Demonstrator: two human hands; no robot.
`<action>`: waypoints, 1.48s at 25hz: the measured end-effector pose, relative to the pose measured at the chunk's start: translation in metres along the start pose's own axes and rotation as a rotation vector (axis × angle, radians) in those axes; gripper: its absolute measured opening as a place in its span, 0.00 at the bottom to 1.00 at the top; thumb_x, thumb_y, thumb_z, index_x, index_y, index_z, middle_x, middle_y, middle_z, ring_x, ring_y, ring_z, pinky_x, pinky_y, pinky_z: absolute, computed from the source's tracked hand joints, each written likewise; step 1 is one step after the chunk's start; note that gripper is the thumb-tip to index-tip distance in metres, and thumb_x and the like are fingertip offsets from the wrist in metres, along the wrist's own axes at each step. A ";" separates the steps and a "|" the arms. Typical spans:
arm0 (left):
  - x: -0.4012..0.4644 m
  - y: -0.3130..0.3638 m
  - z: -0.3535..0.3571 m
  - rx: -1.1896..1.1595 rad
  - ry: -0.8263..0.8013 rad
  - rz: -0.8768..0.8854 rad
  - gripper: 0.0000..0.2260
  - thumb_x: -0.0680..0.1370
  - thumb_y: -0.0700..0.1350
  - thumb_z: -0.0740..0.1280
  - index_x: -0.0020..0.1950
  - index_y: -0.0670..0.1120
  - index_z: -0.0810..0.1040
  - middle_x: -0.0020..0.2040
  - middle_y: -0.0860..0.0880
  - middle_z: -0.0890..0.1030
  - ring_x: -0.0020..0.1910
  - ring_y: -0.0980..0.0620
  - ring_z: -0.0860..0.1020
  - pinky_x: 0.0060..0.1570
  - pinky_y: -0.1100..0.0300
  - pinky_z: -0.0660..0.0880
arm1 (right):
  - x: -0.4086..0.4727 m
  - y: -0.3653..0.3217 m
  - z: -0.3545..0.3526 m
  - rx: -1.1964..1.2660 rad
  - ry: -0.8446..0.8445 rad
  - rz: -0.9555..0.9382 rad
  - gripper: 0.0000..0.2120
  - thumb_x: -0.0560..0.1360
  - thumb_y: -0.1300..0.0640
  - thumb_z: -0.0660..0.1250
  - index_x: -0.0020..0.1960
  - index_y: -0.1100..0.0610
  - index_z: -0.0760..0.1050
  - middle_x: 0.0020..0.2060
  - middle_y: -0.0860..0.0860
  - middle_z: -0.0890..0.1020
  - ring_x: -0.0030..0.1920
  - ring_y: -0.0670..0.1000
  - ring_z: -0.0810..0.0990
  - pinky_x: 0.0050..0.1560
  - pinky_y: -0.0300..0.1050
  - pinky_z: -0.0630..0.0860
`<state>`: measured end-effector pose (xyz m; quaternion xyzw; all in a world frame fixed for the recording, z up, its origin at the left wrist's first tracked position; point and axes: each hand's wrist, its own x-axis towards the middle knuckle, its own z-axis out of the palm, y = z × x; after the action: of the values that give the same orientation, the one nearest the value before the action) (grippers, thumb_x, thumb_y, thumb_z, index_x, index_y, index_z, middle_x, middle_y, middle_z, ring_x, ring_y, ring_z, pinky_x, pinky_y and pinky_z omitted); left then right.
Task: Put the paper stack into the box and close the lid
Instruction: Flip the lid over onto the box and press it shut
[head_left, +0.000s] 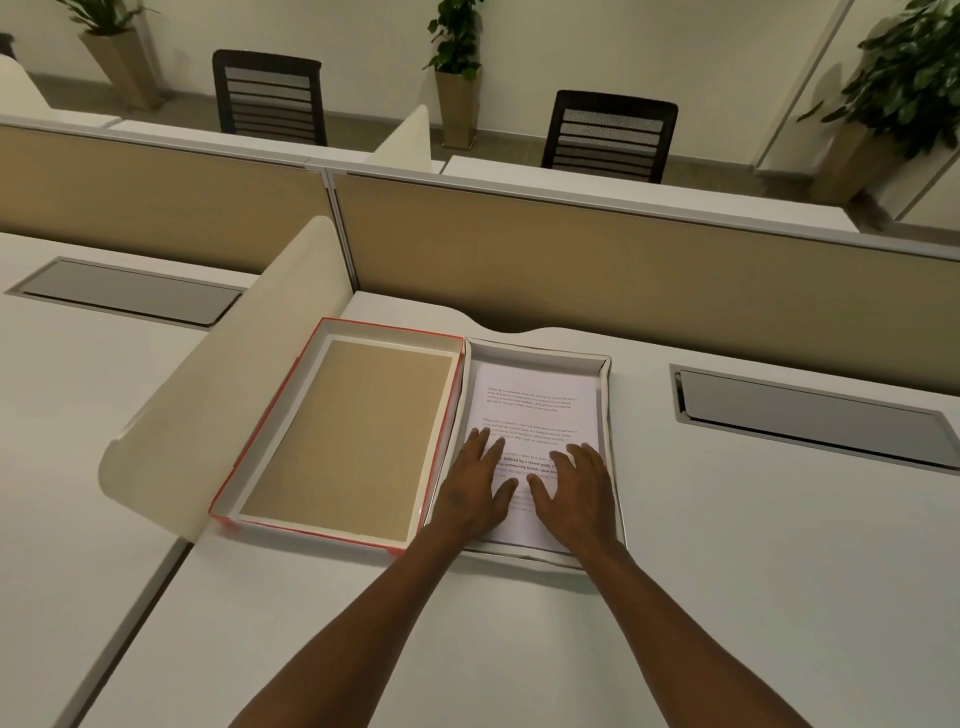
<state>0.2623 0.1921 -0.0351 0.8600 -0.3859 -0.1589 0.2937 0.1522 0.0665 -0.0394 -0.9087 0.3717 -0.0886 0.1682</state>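
Note:
A white paper stack (535, 400) with printed text lies flat inside the shallow white box (605, 374) in the middle of the desk. My left hand (475, 488) and my right hand (576, 491) rest palm down on the near half of the top sheet, fingers spread, holding nothing. Touching the box's left side lies the lid (343, 436), upside down, with a red outer rim and a brown cardboard inside.
A cream curved divider (228, 384) stands just left of the lid. A tan partition wall (623, 270) runs behind the box. Grey cable hatches (810, 415) (130, 291) sit in the desks at right and far left. Chairs and potted plants stand beyond.

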 end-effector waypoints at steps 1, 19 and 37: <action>-0.004 0.002 -0.007 -0.057 0.058 0.009 0.29 0.81 0.55 0.65 0.80 0.47 0.64 0.82 0.47 0.59 0.82 0.47 0.57 0.80 0.49 0.58 | -0.002 -0.004 -0.001 0.052 0.023 -0.017 0.27 0.76 0.42 0.67 0.68 0.57 0.76 0.70 0.55 0.75 0.73 0.56 0.68 0.73 0.52 0.64; -0.024 -0.146 -0.143 0.395 0.197 -0.506 0.30 0.80 0.51 0.66 0.80 0.47 0.62 0.82 0.36 0.55 0.81 0.34 0.51 0.79 0.38 0.51 | -0.029 -0.125 0.035 -0.161 -0.343 -0.430 0.31 0.80 0.41 0.56 0.78 0.55 0.60 0.80 0.53 0.56 0.81 0.56 0.44 0.78 0.60 0.49; -0.002 -0.155 -0.195 0.389 0.254 -0.640 0.26 0.76 0.37 0.67 0.74 0.38 0.68 0.61 0.34 0.80 0.60 0.35 0.77 0.60 0.47 0.75 | -0.033 -0.127 0.038 -0.135 -0.357 -0.363 0.33 0.80 0.39 0.57 0.79 0.54 0.59 0.81 0.51 0.54 0.81 0.56 0.42 0.78 0.59 0.48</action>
<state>0.4467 0.3505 0.0187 0.9892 -0.0818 -0.0588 0.1063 0.2218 0.1833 -0.0286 -0.9709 0.1721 0.0696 0.1515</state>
